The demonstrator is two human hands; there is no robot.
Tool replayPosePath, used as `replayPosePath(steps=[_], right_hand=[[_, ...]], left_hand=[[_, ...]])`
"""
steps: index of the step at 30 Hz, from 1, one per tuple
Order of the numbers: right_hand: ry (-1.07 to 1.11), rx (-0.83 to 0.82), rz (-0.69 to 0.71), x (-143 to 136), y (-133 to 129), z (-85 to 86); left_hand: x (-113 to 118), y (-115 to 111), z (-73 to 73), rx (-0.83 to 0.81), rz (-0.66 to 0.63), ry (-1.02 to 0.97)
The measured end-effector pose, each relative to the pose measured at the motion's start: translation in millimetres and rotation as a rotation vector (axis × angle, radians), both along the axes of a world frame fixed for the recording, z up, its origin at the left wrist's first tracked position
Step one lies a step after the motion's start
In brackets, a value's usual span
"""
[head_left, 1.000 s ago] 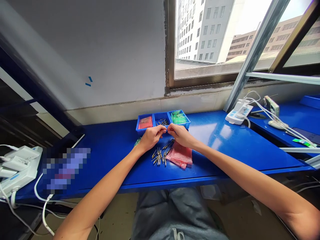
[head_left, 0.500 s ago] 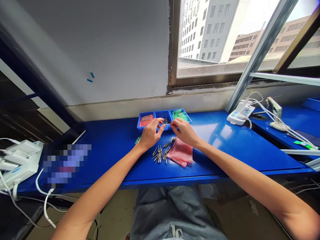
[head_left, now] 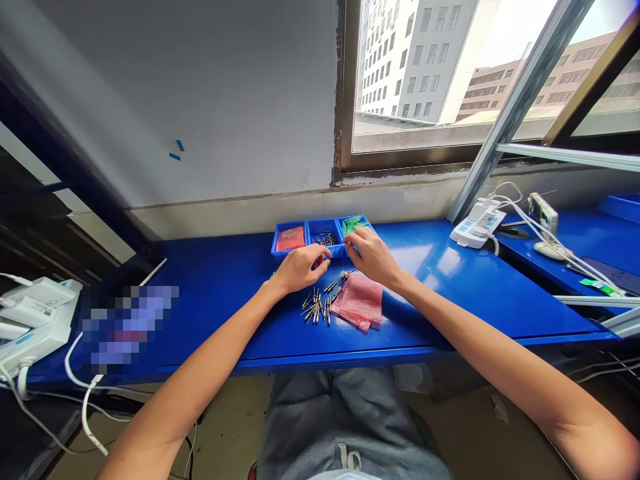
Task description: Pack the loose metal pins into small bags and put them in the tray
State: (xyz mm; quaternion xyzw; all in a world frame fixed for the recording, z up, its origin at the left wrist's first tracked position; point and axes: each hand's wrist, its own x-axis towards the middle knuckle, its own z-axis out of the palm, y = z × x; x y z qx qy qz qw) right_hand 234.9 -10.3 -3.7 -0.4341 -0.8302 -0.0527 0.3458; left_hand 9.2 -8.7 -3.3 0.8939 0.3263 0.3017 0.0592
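My left hand [head_left: 301, 268] hovers in front of the blue three-part bin [head_left: 338, 251], its fingers curled toward the thumb. Whatever lies between those fingertips is too small to make out. By the bin's right compartment, my right hand [head_left: 374, 255] has thumb and fingers pinched; what it may hold is hidden. Green pieces [head_left: 353, 225] fill that compartment. Small dark metal pins [head_left: 325, 239] lie in the middle one, and a pink-red plastic bag [head_left: 291, 238] in the left one. Below my hands, several brass-coloured metal pins [head_left: 315, 308] lie loose beside a stack of pink plastic bags [head_left: 359, 301].
A white power strip [head_left: 477, 223] with cables stands at the right by a metal post. Another power strip [head_left: 43, 320] and a blurred-out item [head_left: 135, 327] are at the left. The blue table [head_left: 210, 293] meets a wall and window behind.
My hands have moved a little apart. The left is slightly lower, and the right has shifted from the middle compartment toward the green pieces. The whole view has shifted slightly.
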Motion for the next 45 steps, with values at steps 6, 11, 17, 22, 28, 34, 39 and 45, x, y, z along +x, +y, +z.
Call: replayPosePath(steps=[6, 11, 17, 22, 28, 34, 39, 45], right_hand=[[-0.124, -0.2, 0.126, -12, -8, -11.5], [-0.142, -0.229, 0.162, -13, -8, -16.5], [-0.185, -0.207, 0.19, -12, -6, -16.4], [-0.18, -0.197, 0.209, -11, -5, -16.8], [-0.148, -0.235, 0.178, -10, -5, -15.1], [-0.114, -0.249, 0.132, -10, -5, -11.6], [-0.057, -0.255, 0.052, -10, -4, -9.8], [0.0, -0.226, 0.066, -10, -1, -12.9]], left_hand=[[-3, -2, 8.4, -0.383, -0.134, 0.165], [-5, 1, 6.4, -0.503, -0.144, 0.136], [-4, 4, 1.0, -0.395, -0.119, 0.111], [-2, 4, -2.3, -0.331, -0.081, 0.095], [-1, 3, -2.2, -0.255, 0.048, 0.073], [2, -1, 0.3, -0.224, 0.102, 0.051], [3, -3, 1.2, -0.176, 0.099, 0.063], [1, 1, -4.9, -0.096, 0.086, 0.13]])
